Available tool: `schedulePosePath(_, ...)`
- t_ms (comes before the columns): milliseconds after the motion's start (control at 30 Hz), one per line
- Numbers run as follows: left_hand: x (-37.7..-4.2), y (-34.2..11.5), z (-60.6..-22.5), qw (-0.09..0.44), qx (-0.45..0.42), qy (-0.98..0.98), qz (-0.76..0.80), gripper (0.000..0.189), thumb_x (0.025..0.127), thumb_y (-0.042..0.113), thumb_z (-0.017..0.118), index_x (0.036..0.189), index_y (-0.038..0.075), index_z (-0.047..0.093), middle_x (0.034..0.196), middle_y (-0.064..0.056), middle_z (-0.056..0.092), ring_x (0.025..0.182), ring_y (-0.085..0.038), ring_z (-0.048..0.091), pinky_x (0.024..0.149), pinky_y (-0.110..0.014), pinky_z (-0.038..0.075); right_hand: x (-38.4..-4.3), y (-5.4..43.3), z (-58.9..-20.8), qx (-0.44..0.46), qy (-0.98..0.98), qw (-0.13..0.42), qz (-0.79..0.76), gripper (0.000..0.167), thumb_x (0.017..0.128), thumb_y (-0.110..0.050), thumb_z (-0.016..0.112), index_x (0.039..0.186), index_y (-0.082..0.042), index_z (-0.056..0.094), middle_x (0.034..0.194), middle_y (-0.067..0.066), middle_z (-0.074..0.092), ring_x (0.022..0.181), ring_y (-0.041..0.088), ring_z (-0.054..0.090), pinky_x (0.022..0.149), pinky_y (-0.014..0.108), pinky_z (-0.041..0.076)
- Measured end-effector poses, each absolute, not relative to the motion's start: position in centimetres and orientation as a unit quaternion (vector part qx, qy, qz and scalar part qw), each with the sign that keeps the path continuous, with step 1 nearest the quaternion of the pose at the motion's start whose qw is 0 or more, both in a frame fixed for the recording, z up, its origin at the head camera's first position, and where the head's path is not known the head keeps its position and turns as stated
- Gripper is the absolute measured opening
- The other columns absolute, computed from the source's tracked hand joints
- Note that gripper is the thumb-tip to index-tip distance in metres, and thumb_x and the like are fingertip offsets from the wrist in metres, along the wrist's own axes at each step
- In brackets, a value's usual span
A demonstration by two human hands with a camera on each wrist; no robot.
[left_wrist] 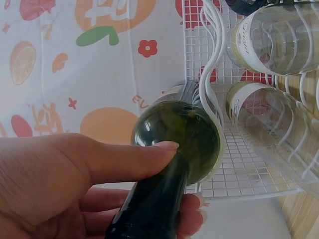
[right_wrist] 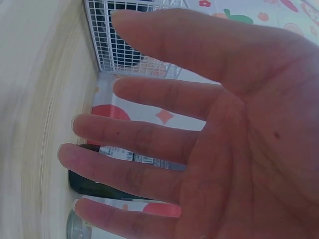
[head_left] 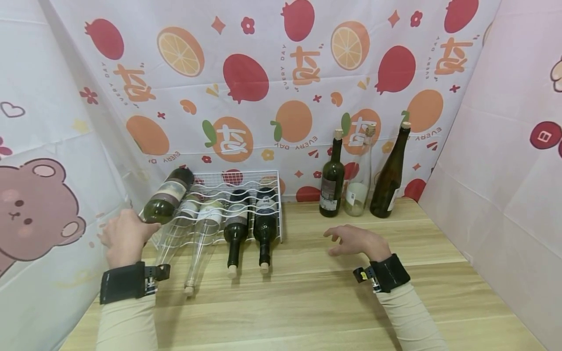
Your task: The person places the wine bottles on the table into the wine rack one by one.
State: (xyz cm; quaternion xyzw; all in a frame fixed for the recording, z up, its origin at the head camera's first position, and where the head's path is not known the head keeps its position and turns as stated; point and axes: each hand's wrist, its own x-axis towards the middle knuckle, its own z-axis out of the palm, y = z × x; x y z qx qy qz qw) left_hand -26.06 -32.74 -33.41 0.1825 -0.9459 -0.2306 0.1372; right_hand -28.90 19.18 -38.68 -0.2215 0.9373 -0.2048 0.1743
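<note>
My left hand (head_left: 125, 237) grips a dark green wine bottle (head_left: 167, 195) at the left end of a white wire rack (head_left: 279, 209). In the left wrist view, the thumb and fingers wrap the bottle's neck (left_wrist: 152, 199); its base points toward the back. The bottle lies tilted at the rack's left side; whether the rack bears its weight I cannot tell. Over the table, right of the rack, my right hand (head_left: 353, 241) is empty. Its fingers are spread and nearly straight in the right wrist view (right_wrist: 134, 134).
Two clear bottles (head_left: 203, 251) and two dark bottles (head_left: 237, 226) lie in the rack, corked necks toward me. A dark green bottle (head_left: 332, 180), a clear bottle (head_left: 356, 190) and a brownish bottle (head_left: 390, 178) stand at the back right by a printed cloth (head_left: 281, 161).
</note>
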Motion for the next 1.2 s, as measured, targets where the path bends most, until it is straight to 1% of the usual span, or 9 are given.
schedulePosePath(233, -26.2, -32.5, -33.4, 0.152, 0.183, -0.944, -0.230, 0.056, 0.080, 0.028, 0.080, 0.101, -0.018, 0.058, 0.106, -0.045, 0.058, 0.101, -0.064, 0.050, 0.084, -0.065, 0.034, -28.9, 19.3, -38.7, -0.221, 0.939, 0.174, -0.196, 0.053, 0.096, -0.023, 0.074, 0.143, -0.007, 0.057, 0.135, 0.023, 0.065, 0.119, 0.035, 0.066, 0.098, 0.052, 0.054)
schedulePosePath(500, -26.4, -32.4, -33.7, 0.160, 0.180, -0.943, -0.229, 0.054, 0.080, 0.029, 0.082, 0.096, -0.017, 0.059, 0.103, -0.044, 0.059, 0.099, -0.064, 0.051, 0.082, -0.066, 0.037, -29.0, 19.5, -38.7, -0.221, 0.939, 0.176, -0.197, 0.054, 0.096, -0.024, 0.074, 0.144, -0.006, 0.057, 0.135, 0.024, 0.065, 0.119, 0.036, 0.067, 0.098, 0.051, 0.055)
schedulePosePath(667, -26.3, -32.2, -33.6, 0.138, 0.178, -0.950, -0.216, 0.054, 0.083, 0.032, 0.081, 0.097, -0.016, 0.059, 0.104, -0.044, 0.060, 0.100, -0.064, 0.053, 0.082, -0.069, 0.039, -28.9, 19.7, -38.9, -0.220, 0.938, 0.175, -0.204, 0.054, 0.096, -0.024, 0.074, 0.143, -0.006, 0.057, 0.136, 0.024, 0.065, 0.122, 0.038, 0.065, 0.100, 0.053, 0.054)
schedulePosePath(800, -26.0, -31.5, -33.3, 0.139, 0.163, -0.954, -0.211, 0.054, 0.083, 0.032, 0.082, 0.097, -0.015, 0.059, 0.101, -0.043, 0.062, 0.092, -0.060, 0.057, 0.071, -0.062, 0.045, -28.9, 19.7, -39.0, -0.220, 0.938, 0.172, -0.207, 0.053, 0.095, -0.023, 0.074, 0.143, -0.006, 0.057, 0.136, 0.024, 0.065, 0.124, 0.039, 0.064, 0.100, 0.055, 0.053)
schedulePosePath(867, -25.8, -30.8, -33.1, 0.167, 0.144, -0.955, -0.200, 0.054, 0.081, 0.030, 0.084, 0.096, -0.015, 0.060, 0.096, -0.041, 0.063, 0.084, -0.057, 0.060, 0.061, -0.055, 0.044, -28.9, 19.7, -39.0, -0.220, 0.938, 0.171, -0.208, 0.053, 0.095, -0.023, 0.074, 0.143, -0.006, 0.058, 0.136, 0.024, 0.065, 0.125, 0.039, 0.064, 0.100, 0.055, 0.053)
schedulePosePath(933, -25.5, -29.9, -32.8, 0.202, 0.122, -0.954, -0.184, 0.054, 0.078, 0.027, 0.086, 0.097, -0.016, 0.060, 0.092, -0.040, 0.064, 0.078, -0.054, 0.061, 0.057, -0.051, 0.043, -28.9, 19.7, -39.0, -0.221, 0.937, 0.170, -0.208, 0.054, 0.095, -0.023, 0.074, 0.143, -0.006, 0.057, 0.136, 0.024, 0.065, 0.125, 0.040, 0.063, 0.100, 0.054, 0.053)
schedulePosePath(1067, -25.2, -27.6, -32.3, 0.245, 0.076, -0.952, -0.169, 0.053, 0.075, 0.022, 0.088, 0.105, -0.014, 0.063, 0.097, -0.041, 0.066, 0.083, -0.057, 0.062, 0.063, -0.057, 0.045, -29.0, 19.7, -38.9, -0.222, 0.937, 0.170, -0.207, 0.054, 0.095, -0.023, 0.074, 0.143, -0.006, 0.057, 0.137, 0.023, 0.065, 0.126, 0.040, 0.063, 0.100, 0.053, 0.053)
schedulePosePath(1133, -25.2, -26.5, -32.2, 0.236, 0.053, -0.954, -0.174, 0.056, 0.077, 0.022, 0.087, 0.115, -0.012, 0.064, 0.106, -0.041, 0.066, 0.092, -0.060, 0.063, 0.069, -0.062, 0.047, -29.1, 19.7, -38.9, -0.223, 0.937, 0.170, -0.207, 0.053, 0.096, -0.023, 0.074, 0.143, -0.007, 0.057, 0.137, 0.023, 0.064, 0.126, 0.039, 0.063, 0.100, 0.053, 0.053)
schedulePosePath(1200, -25.2, -25.6, -32.1, 0.207, 0.035, -0.960, -0.183, 0.061, 0.079, 0.024, 0.086, 0.125, -0.008, 0.063, 0.116, -0.042, 0.064, 0.100, -0.062, 0.061, 0.075, -0.066, 0.048, -29.2, 19.7, -38.8, -0.227, 0.938, 0.168, -0.203, 0.053, 0.096, -0.023, 0.074, 0.143, -0.007, 0.058, 0.136, 0.023, 0.065, 0.125, 0.039, 0.064, 0.100, 0.052, 0.054)
